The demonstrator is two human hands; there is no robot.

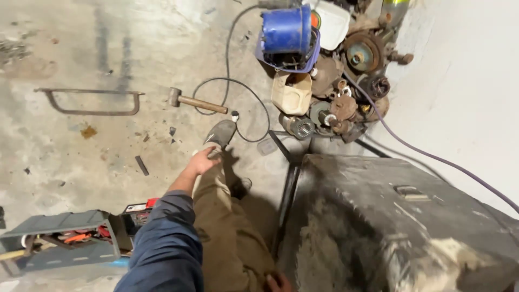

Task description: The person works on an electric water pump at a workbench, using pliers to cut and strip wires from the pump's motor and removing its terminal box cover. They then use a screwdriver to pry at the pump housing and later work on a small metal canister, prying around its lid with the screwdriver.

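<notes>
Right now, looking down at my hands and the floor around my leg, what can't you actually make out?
Head view only:
- Right hand: cut off by the bottom edge; only part shows, beside the dark table.
- Left hand: its palm side faces away, toward the leg near the shoe; whether it grips anything cannot be told.
- Toolbox: contents too small and shadowed.
- Blue bucket: inside dark.
- Pile of rusty parts: jumbled, pieces indistinct.

Concrete floor (65,162), stained and gritty. Lying directly on it: a metal saw frame (89,101) at left, a wooden-handled hammer (195,101) near centre, a looping black cable (238,92), and a grey toolbox (59,238) at lower left. A heap of rusty machine parts (346,92) sits against the wall, beside a blue bucket (287,31). A dark, dusty bench (400,216) stands at right.
</notes>
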